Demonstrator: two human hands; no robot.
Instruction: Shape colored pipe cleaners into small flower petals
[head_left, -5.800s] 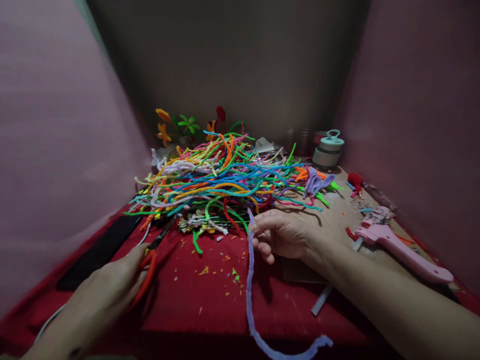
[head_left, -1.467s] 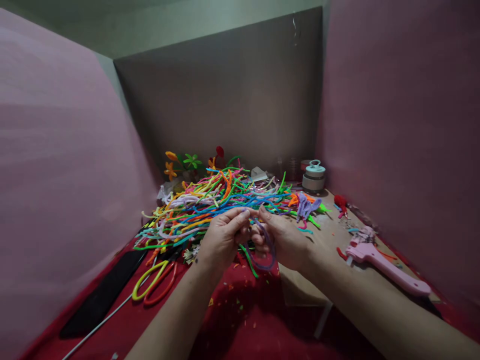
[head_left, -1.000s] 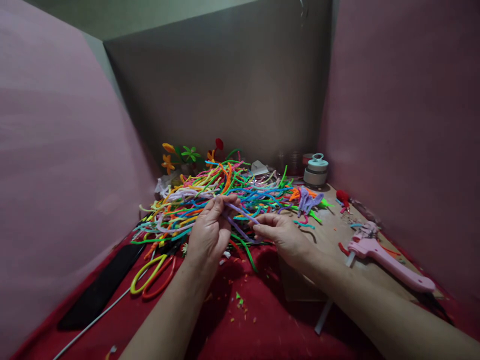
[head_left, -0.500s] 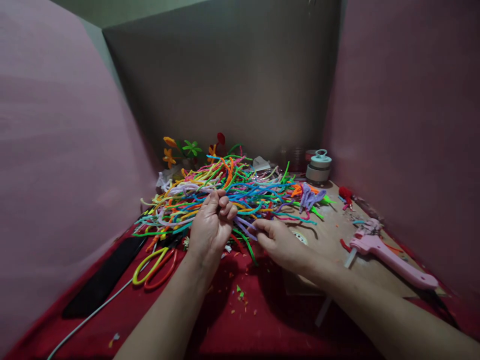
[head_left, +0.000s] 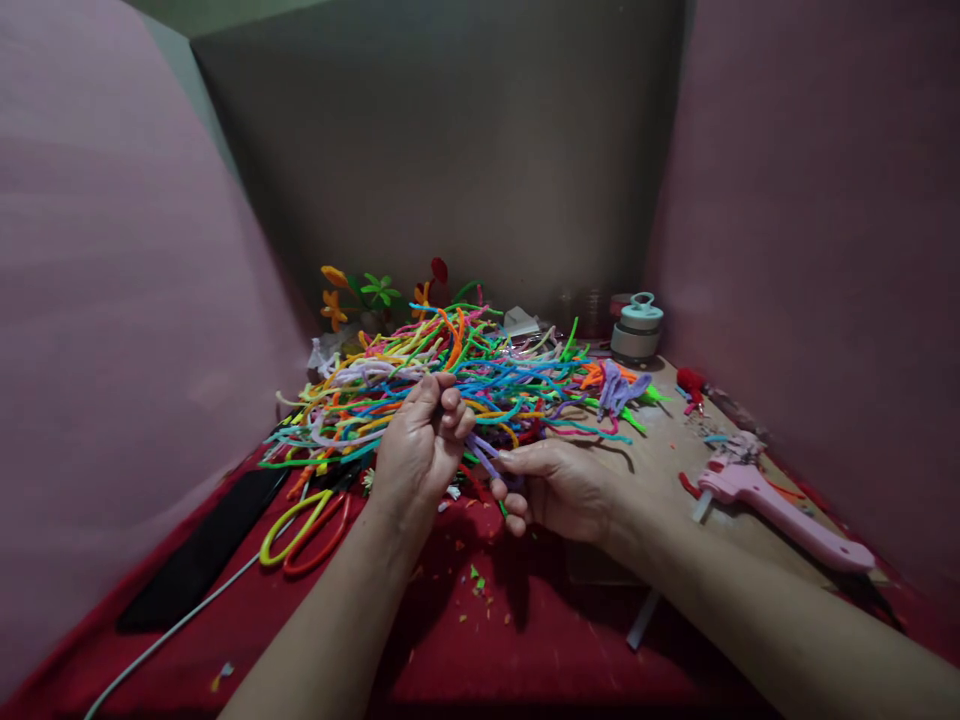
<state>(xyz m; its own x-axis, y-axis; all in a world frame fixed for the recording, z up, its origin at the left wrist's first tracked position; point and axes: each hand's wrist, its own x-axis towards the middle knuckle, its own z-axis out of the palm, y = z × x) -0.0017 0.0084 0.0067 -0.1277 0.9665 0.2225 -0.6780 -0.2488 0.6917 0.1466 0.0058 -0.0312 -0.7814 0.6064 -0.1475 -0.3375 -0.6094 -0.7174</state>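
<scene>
Purple pipe cleaners (head_left: 483, 450) stretch between my two hands, in front of a big heap of multicoloured pipe cleaners (head_left: 517, 380). My left hand (head_left: 421, 445) is closed, palm turned up, with the purple strands coming out at its little-finger side. What lies inside its fingers is hidden. On the other end, my right hand (head_left: 566, 490) pinches the purple strands between thumb and curled fingers. A bent purple pipe-cleaner piece (head_left: 621, 388) rests at the heap's right end.
Scissors with yellow and red handles (head_left: 300, 530) lie left, beside a black flat object (head_left: 202, 550) and a white cable (head_left: 180, 620). On the right, a pink glue gun (head_left: 787, 515) rests on a brown board (head_left: 652, 480). Behind stand pipe-cleaner flowers (head_left: 381, 288) and a lidded jar (head_left: 637, 328).
My right hand has turned so its curled fingers show underneath, and its thumb now presses on the purple strands. My left hand stays closed in nearly the same place.
</scene>
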